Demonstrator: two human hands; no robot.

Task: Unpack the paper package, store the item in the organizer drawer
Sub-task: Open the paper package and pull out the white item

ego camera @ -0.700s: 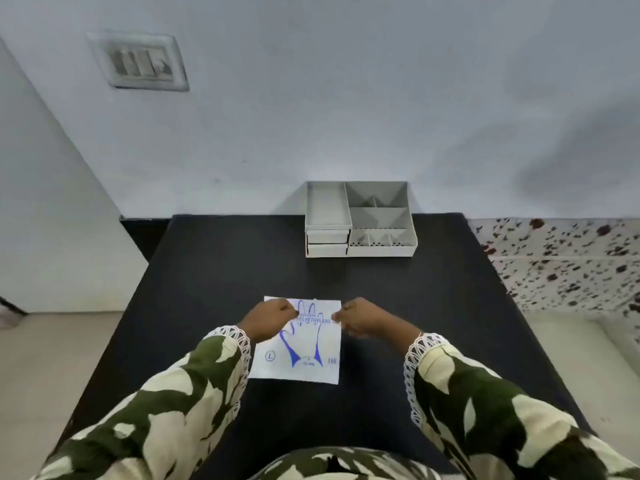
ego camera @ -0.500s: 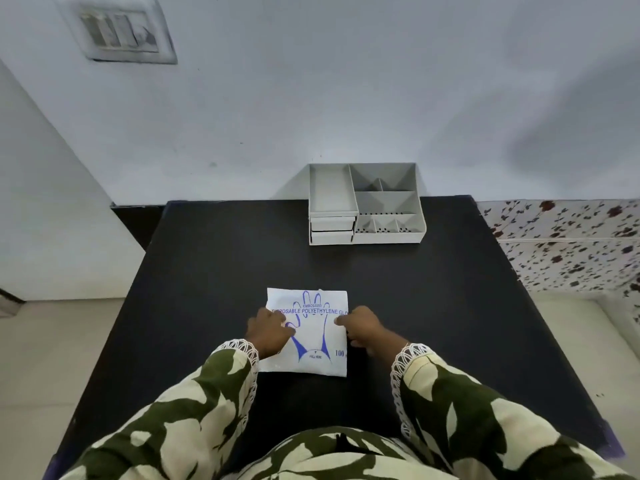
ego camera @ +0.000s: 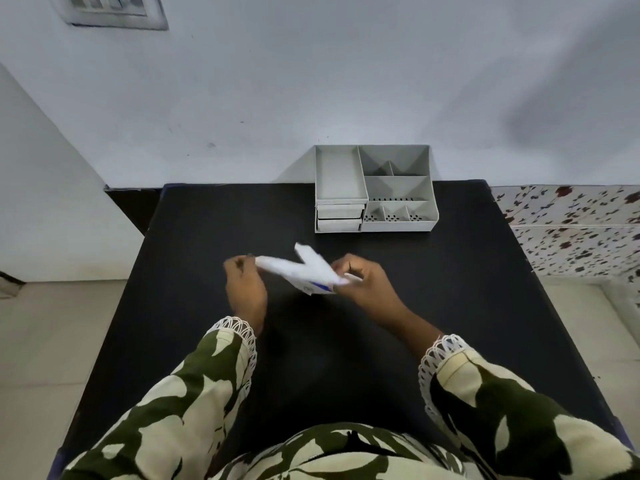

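Above the middle of a black table (ego camera: 194,271), lifted off the surface, a white paper package (ego camera: 304,271) with a bit of blue print at its lower edge, blurred by motion, so no more detail readable. Held between both hands: left hand (ego camera: 246,289) at the left end of the package, fingers curled and pinched on that end; right hand (ego camera: 363,282) at the right end, fingers closed around the lower right corner. Opened into a V shape, one flap pointing up and away, the other stretching left toward the left hand. Impossible to say whether anything has come out of the package. Behind the hands, well apart from them, at the far edge of the table against a pale wall (ego camera: 346,81), a light grey organizer (ego camera: 398,188). On its left side one long open tray on top and two small drawers (ego camera: 340,218) stacked under it, both pushed in. On its right side several open compartments of different size, the front ones with rows of small holes. Nearer the camera, two sleeves (ego camera: 194,393) in green and cream pattern with white lace cuffs. At the upper left of the wall, a switch plate (ego camera: 110,10), partly cut off. To the right of the table, a tiled surface (ego camera: 571,223) with dark flower spots.
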